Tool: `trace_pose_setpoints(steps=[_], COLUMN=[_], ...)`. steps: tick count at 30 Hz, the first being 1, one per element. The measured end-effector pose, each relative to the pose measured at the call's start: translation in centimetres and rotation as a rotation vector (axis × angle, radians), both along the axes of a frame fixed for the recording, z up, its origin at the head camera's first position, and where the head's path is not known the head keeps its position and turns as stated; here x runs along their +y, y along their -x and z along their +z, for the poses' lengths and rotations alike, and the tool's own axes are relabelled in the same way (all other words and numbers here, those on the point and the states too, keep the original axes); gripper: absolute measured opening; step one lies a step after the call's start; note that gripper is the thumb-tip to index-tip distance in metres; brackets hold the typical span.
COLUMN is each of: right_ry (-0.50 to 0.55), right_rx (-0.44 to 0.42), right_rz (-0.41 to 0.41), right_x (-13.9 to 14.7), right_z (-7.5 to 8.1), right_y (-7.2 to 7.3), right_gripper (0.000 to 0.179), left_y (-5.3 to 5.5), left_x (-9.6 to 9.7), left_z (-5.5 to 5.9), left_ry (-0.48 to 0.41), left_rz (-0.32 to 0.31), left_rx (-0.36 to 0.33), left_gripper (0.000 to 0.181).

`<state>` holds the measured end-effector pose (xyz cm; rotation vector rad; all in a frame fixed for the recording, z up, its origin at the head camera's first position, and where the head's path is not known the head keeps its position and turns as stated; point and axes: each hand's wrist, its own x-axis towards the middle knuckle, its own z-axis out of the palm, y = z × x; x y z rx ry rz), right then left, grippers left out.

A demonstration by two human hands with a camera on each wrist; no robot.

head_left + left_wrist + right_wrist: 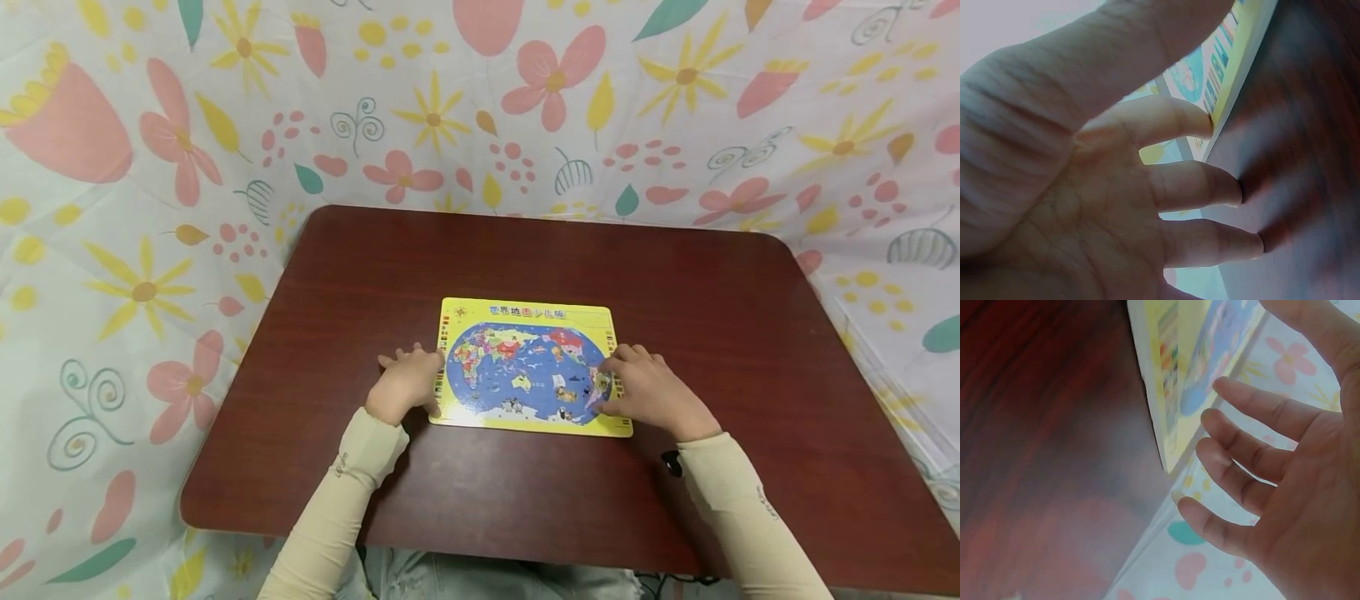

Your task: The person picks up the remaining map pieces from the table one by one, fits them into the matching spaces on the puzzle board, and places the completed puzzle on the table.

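A yellow-bordered children's world map board (525,421) lies flat on the table, its blue oval map facing up. My left hand (407,382) is at its left edge with the fingers spread; in the left wrist view the index fingertip (1200,122) meets the board's edge (1241,69), while the other fingers reach past it over the wood. Over the right edge is my right hand (652,392), fingers loosely bent and spread. In the right wrist view its fingertips (1210,419) appear close to the board (1154,369); whether they touch it, I cannot tell.
The dark reddish-brown table (360,275) has rounded corners. A white cloth with flower prints (435,75) hangs behind it and along both sides. A small black object (672,463) shows by the right cuff, and black cables (667,581) lie below the front edge.
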<state>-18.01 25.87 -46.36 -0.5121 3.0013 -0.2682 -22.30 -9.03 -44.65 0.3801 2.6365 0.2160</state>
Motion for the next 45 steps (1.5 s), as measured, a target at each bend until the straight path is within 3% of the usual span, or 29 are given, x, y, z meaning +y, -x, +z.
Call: trace_pose_setpoints(steps=[10, 18, 29, 38, 45], right_ry=[-0.012, -0.027, -0.032, -0.031, -0.012], right_rx=[0.040, 0.045, 0.040, -0.044, 0.044], right_rz=[-0.020, -0.058, -0.090, -0.155, -0.149], right_x=[2.4, 4.5, 7.6, 10.0, 10.8], right_z=[1.0, 1.3, 1.4, 1.5, 0.2], right_y=[-1.3, -2.5, -4.5, -6.3, -6.6], right_gripper=[0.055, 0.047, 0.035, 0.039, 0.029], left_y=[0.0, -0.1, -0.1, -0.2, -0.2], left_x=[0.0, -0.1, -0.1, -0.3, -0.4], left_z=[0.0, 0.0, 0.0, 0.1, 0.2], left_ry=[0.006, -0.007, -0.011, -0.038, -0.042], left_rz=[-0.012, -0.013, -0.026, -0.039, -0.035], left_rx=[0.001, 0.002, 0.007, 0.015, 0.002], left_gripper=[0.092, 0.083, 0.087, 0.086, 0.091])
